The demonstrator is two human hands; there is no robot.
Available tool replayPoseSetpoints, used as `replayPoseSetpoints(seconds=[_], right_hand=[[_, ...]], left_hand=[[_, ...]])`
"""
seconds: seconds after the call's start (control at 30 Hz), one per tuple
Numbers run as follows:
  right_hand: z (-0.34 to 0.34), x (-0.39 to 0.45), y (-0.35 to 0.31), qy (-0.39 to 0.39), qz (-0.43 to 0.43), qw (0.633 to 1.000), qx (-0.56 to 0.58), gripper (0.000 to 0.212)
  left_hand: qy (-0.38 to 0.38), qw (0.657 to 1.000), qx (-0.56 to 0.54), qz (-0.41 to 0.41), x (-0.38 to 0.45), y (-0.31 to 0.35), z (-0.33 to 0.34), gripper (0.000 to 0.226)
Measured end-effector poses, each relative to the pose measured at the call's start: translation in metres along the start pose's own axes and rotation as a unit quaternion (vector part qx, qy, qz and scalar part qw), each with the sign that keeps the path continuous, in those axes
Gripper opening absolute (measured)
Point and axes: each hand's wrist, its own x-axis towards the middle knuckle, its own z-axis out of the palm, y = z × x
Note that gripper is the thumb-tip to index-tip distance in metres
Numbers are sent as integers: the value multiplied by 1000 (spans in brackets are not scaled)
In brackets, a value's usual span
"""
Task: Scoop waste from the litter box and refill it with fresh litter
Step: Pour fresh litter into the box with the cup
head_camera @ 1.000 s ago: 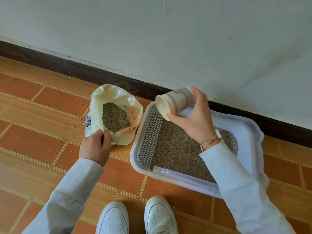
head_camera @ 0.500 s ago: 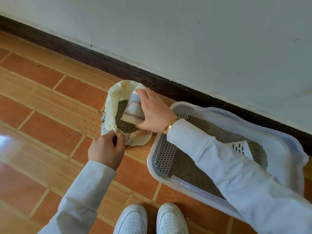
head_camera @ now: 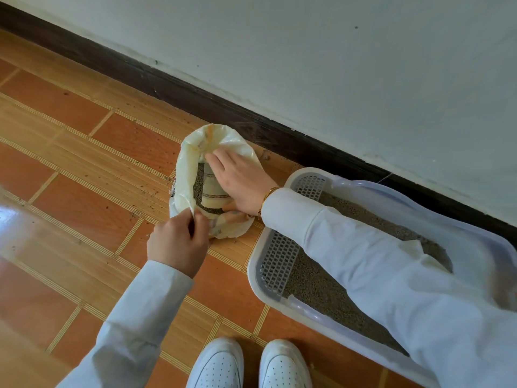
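Hands work at the same bag: the right hand (head_camera: 242, 184) is pushed down into the litter bag (head_camera: 188, 175), fingers wrapped over a paper cup (head_camera: 213, 191) that lies tilted with its mouth toward the grey litter, while the left hand (head_camera: 179, 242) pinches the bag's near rim closed-fingered to hold the mouth open. The litter box (head_camera: 282, 259) sits on the floor just to the right of the bag, under the right forearm, its long axis running away to the right along the wall. A filled cup would probably swing rightward from the bag, so the right hand is the nearer one for pouring.
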Motion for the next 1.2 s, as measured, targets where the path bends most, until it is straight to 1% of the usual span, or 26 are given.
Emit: replayPoseSetpoints(seconds=[0.1,0.17,0.23,0.3,0.37,0.47,0.57,0.63,0.67,0.77,0.8,0.9,0.97,1.0,1.03,1.13,1.2], right_hand=[[5,4,-4,4,31,999,-17,81],[9,8,-8,7,56,998,-6,75],[11,10,-10,4,80,997,15,76],[12,8,-12,-5,88,996,32,82],[12,5,-12,-22,88,994,61,85],[9,1,-10,-81,117,978,153,83],[1,-2,-2,-127,173,944,249,85],[-1,-5,5,-127,219,916,310,87],[-3,-8,8,-114,243,896,353,85],[-11,-19,13,-75,288,819,491,78],[-13,-23,14,-71,291,805,512,78],[-18,-40,16,-61,296,799,520,83],[-21,-53,17,-42,303,783,542,79],[-23,-60,18,-24,309,770,557,81],[-25,-67,19,-5,316,756,574,78],[-30,-87,21,35,328,706,626,61],[-32,-100,22,56,332,671,661,61]], left_hand=[[-5,1000,0,5,0,0,0,44],[-8,1000,-1,6,-1,-2,0,44],[-12,1000,3,5,-2,-3,0,44],[-20,1000,8,6,-4,-4,0,43],[-26,1000,11,11,-7,-5,0,42],[-29,999,10,20,-9,-6,0,45],[-42,999,20,19,-10,-5,-1,48],[-51,998,26,22,-13,-4,-1,47],[-53,998,26,25,-14,-3,0,48],[-47,998,24,31,-14,0,1,48],[-45,998,23,30,-14,0,1,48],[-44,999,15,14,-11,-1,2,45],[-41,999,9,6,-9,-2,2,43],[-38,999,11,5,-8,-2,3,42],[-36,999,14,5,-8,-2,3,42],[-36,999,20,5,-7,-1,5,42],[-34,999,22,7,-7,0,6,41]])
